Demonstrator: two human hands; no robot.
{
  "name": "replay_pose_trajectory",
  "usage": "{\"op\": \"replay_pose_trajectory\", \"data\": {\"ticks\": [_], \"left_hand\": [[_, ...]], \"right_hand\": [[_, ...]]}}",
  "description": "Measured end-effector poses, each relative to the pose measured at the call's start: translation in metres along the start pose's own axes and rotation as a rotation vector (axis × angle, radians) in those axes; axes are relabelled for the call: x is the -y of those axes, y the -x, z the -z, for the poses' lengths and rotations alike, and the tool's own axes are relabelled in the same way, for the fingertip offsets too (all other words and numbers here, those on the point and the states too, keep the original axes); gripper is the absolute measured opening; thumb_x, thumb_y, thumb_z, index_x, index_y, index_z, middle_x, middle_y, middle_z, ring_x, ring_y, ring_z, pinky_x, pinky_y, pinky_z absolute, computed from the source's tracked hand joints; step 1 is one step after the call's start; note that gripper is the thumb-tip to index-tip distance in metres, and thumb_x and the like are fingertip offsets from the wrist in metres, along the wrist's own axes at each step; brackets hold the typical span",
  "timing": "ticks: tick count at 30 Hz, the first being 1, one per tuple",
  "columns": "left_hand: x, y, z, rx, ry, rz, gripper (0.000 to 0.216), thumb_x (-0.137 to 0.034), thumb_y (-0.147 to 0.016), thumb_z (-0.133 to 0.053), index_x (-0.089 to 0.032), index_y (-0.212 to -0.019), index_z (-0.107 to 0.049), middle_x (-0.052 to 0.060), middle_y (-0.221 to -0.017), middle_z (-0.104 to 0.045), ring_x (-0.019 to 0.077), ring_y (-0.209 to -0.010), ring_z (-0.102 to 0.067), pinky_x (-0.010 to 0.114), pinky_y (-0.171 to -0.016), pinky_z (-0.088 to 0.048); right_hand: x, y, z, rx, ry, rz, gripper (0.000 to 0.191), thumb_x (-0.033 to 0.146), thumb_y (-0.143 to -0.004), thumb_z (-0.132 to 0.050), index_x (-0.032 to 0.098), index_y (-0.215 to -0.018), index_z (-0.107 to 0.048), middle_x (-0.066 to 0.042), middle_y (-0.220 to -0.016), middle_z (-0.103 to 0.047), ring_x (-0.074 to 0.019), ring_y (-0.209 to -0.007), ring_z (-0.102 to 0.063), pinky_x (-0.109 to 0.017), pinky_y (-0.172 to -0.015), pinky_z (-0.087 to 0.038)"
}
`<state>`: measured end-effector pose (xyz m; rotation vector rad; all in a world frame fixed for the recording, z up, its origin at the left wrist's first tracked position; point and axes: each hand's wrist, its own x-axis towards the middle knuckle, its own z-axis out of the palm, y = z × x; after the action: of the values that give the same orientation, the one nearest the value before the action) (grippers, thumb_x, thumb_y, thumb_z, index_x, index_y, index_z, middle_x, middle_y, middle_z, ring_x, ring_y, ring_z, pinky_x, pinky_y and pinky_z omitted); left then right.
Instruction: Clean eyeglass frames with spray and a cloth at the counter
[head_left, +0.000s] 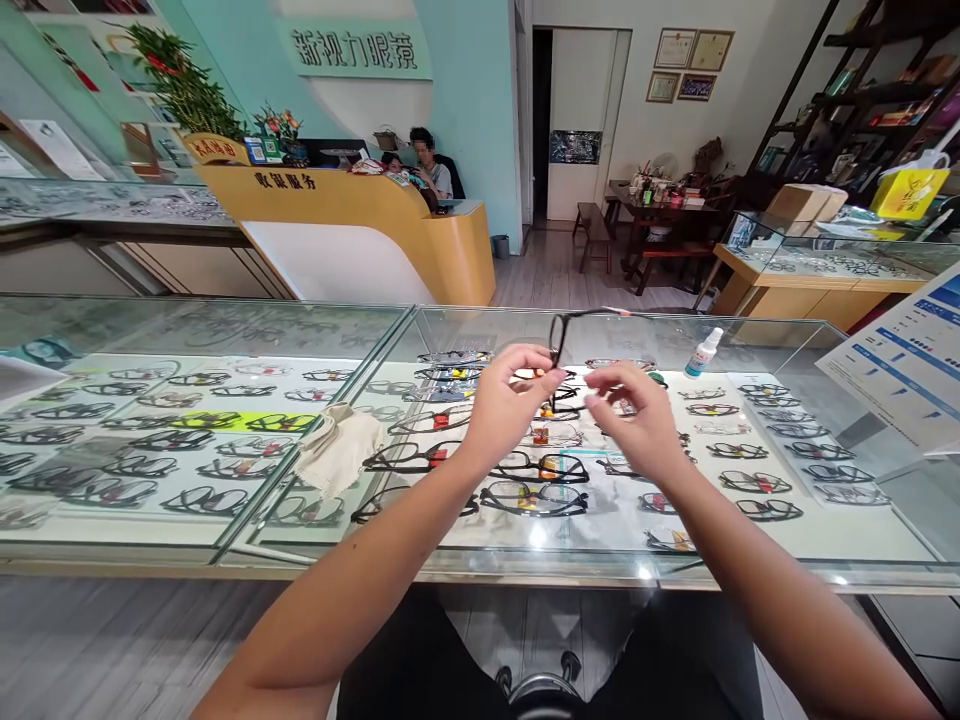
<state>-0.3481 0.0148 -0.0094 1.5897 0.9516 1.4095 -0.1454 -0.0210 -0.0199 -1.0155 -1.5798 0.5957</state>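
Note:
Above the glass display case [315, 560], my left hand [510, 405] pinches a pair of black-framed eyeglasses [559, 335] between thumb and fingers. The glasses are held edge-on, and one temple with an orange-red mark stretches to the right. Part of the frame is hidden behind my fingers. My right hand [634, 415] hovers just right of the glasses, its fingers curved and apart from the thumb, with nothing visible in it. A crumpled beige cloth [341, 448] lies on the glass to the left of my hands. Farther right stands a white spray bottle [703, 354].
Many eyeglasses [534, 497] sit in rows under the glass. A printed sheet [900, 370] stands at the right edge. Beyond the case are a yellow counter [337, 210] with people behind it, a wooden bench [592, 232] and a second display case [817, 265].

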Motion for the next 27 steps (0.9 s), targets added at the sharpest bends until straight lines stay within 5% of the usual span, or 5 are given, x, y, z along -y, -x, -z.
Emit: {"op": "replay_pose_trajectory", "data": {"ticks": [4, 11, 15, 21, 27], "left_hand": [[-0.001, 0.009, -0.007, 0.120, 0.036, 0.020, 0.027, -0.044, -0.084, -0.087, -0.021, -0.085, -0.074, 0.011, -0.128, -0.068, 0.0255, -0.122, -0.068, 0.033, -0.086, -0.063], [0.006, 0.006, -0.010, 0.194, 0.046, 0.017, 0.032, -0.050, -0.085, -0.088, -0.020, -0.090, -0.078, 0.014, -0.133, -0.067, 0.0291, -0.126, -0.068, 0.034, -0.084, -0.062], [-0.008, 0.017, 0.005, 0.211, -0.040, -0.003, 0.030, -0.045, -0.096, -0.077, -0.024, -0.117, -0.077, 0.013, -0.139, -0.070, 0.0272, -0.131, -0.068, 0.038, -0.099, -0.060], [-0.030, 0.038, 0.112, 0.006, -0.613, -0.103, 0.023, -0.041, -0.104, -0.061, -0.023, -0.104, -0.075, 0.008, -0.110, -0.077, 0.0243, -0.104, -0.072, 0.038, -0.100, -0.055], [0.008, 0.047, 0.231, -0.185, -1.321, 0.426, 0.051, -0.052, -0.086, -0.079, -0.018, -0.123, -0.072, 0.020, -0.134, -0.070, 0.0385, -0.120, -0.066, 0.039, -0.094, -0.048]], "right_hand": [[-0.005, 0.009, -0.013, 0.086, 0.167, 0.160, 0.032, 0.041, -0.096, -0.078, 0.029, -0.126, -0.071, -0.013, -0.134, -0.076, -0.0337, -0.128, -0.068, -0.053, -0.111, -0.053], [-0.017, 0.010, -0.013, 0.084, 0.180, 0.131, 0.027, 0.049, -0.099, -0.073, 0.027, -0.116, -0.074, -0.012, -0.124, -0.080, -0.0322, -0.112, -0.075, -0.050, -0.100, -0.059], [-0.020, 0.006, -0.007, 0.057, 0.160, 0.151, 0.029, 0.049, -0.100, -0.071, 0.027, -0.119, -0.075, -0.013, -0.126, -0.081, -0.0321, -0.115, -0.074, -0.051, -0.102, -0.058], [-0.026, -0.001, 0.006, 0.003, 0.178, 0.129, 0.026, 0.047, -0.105, -0.064, 0.026, -0.115, -0.075, -0.012, -0.131, -0.080, -0.0303, -0.111, -0.074, -0.050, -0.099, -0.057], [-0.028, -0.003, 0.007, -0.004, 0.204, 0.159, 0.023, 0.046, -0.104, -0.064, 0.025, -0.111, -0.074, -0.013, -0.129, -0.081, -0.0307, -0.111, -0.072, -0.050, -0.100, -0.055]]}}
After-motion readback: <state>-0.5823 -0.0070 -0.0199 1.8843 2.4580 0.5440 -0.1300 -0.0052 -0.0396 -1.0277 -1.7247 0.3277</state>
